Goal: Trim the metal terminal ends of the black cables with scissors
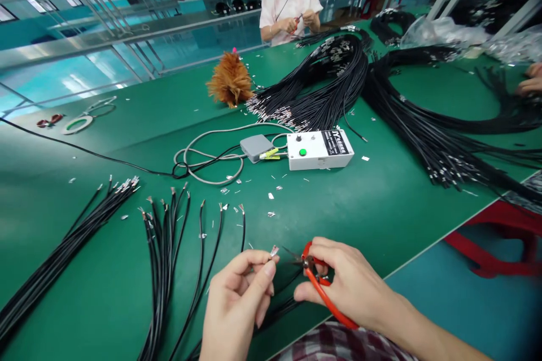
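Observation:
My left hand [241,296] pinches a black cable near its end, and the silvery stripped tip [274,250] pokes up beyond the fingertips. To its right, my right hand [345,276] grips a pair of red-handled snips [308,263]. The blades point left toward the cable tip and look slightly parted, a small gap away from it. Left of my hands several black cables [163,271] lie with stripped ends pointing away from me. Part of the held cable is hidden behind my left hand.
A white box with a green button [302,152] stands mid-table beside a grey block [256,148]. Cable bundles lie at left [71,259] and right [330,84]. A brown feather duster [231,80] sits behind. Foil scraps dot the green table [339,203]. A co-worker [291,5] sits opposite.

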Available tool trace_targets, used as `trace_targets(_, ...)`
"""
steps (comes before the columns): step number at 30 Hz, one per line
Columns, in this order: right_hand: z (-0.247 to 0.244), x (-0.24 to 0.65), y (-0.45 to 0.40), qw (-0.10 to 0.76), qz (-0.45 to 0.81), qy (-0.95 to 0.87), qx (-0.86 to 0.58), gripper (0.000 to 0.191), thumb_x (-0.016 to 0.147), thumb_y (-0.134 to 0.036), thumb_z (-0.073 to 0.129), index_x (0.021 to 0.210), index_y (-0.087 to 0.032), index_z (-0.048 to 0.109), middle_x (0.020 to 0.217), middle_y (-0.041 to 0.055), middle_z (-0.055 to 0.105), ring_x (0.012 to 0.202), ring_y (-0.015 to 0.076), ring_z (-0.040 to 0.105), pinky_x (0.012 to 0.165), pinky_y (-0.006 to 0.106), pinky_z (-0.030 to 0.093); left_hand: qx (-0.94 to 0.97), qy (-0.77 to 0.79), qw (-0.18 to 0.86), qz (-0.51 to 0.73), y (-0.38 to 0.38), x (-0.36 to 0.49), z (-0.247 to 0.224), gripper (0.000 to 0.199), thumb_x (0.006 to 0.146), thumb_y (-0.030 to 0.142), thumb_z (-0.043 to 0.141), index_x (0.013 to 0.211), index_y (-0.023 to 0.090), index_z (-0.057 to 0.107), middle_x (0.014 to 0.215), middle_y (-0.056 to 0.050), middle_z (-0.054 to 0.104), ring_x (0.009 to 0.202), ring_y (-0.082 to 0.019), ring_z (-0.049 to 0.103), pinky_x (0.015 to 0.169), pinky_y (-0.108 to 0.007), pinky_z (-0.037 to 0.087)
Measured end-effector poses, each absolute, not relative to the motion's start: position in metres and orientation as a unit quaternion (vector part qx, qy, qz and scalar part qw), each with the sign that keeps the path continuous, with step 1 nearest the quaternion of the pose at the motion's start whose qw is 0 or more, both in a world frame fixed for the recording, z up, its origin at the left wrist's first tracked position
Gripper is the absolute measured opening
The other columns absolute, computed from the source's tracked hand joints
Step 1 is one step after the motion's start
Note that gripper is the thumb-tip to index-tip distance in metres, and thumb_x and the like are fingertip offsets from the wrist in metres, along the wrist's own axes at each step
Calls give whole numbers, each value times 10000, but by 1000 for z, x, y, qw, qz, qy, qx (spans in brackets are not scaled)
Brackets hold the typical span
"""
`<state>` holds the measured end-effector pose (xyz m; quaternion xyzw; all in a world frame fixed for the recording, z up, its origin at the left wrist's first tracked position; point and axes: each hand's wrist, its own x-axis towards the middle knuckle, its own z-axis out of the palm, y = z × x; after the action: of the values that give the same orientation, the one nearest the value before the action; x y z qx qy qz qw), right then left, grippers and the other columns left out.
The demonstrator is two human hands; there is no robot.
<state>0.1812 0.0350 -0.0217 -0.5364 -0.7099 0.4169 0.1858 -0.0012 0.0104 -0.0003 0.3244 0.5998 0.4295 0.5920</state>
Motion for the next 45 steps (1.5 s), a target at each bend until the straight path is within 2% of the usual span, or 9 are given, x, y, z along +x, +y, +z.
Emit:
trace_targets(7, -12, 171, 42, 154, 434, -727, -510, 474, 668, -558, 728, 553, -191, 452, 581, -56, 456, 529, 93, 338, 486, 247, 220, 343, 607, 589, 409, 8, 0, 0, 231, 732, 367, 724, 779, 150, 661, 508, 61, 496, 377, -16, 312, 355, -129, 195)
trace_targets(12, -15, 180, 50, 83, 586, -654, -472, 511, 668, -587, 699, 546, -193, 396, 560, -72, 291, 544, 97, 235, 460, 250, 178, 345, 609, 592, 399, 9, 1, 2, 202, 721, 337, 733, 732, 154, 649, 526, 61, 495, 396, -18, 308, 347, -121, 196)
trace_targets(16, -14, 186, 57, 42, 657, -617, -431, 529, 672, -597, 677, 534, -198, 358, 568, -67, 265, 538, 98, 223, 470, 258, 168, 341, 613, 599, 385, 11, 3, 5, 219, 713, 342, 738, 688, 144, 647, 498, 65, 462, 394, -18, 279, 341, -124, 173)
trace_targets(21, -11, 187, 59, 54, 644, -620, -446, 464, 673, -564, 686, 522, -193, 452, 550, -68, 269, 522, 96, 213, 452, 255, 157, 345, 614, 596, 385, 11, 4, 6, 217, 718, 339, 734, 678, 145, 645, 492, 66, 448, 398, -21, 277, 344, -125, 168)
trace_targets(26, -11, 185, 59, 42, 647, -616, -448, 419, 710, -577, 648, 591, -175, 629, 496, -63, 381, 479, 86, 303, 432, 239, 200, 351, 604, 605, 381, 10, 2, 5, 220, 722, 348, 731, 695, 144, 654, 520, 54, 454, 419, -30, 291, 349, -129, 166)
trace_targets(45, -11, 185, 65, 41, 694, -610, -381, 453, 767, -584, 603, 586, -173, 658, 440, -78, 349, 420, 71, 277, 411, 235, 198, 328, 586, 644, 368, 14, 0, 3, 277, 729, 395, 730, 692, 143, 622, 477, 72, 442, 390, -18, 230, 365, -139, 128)
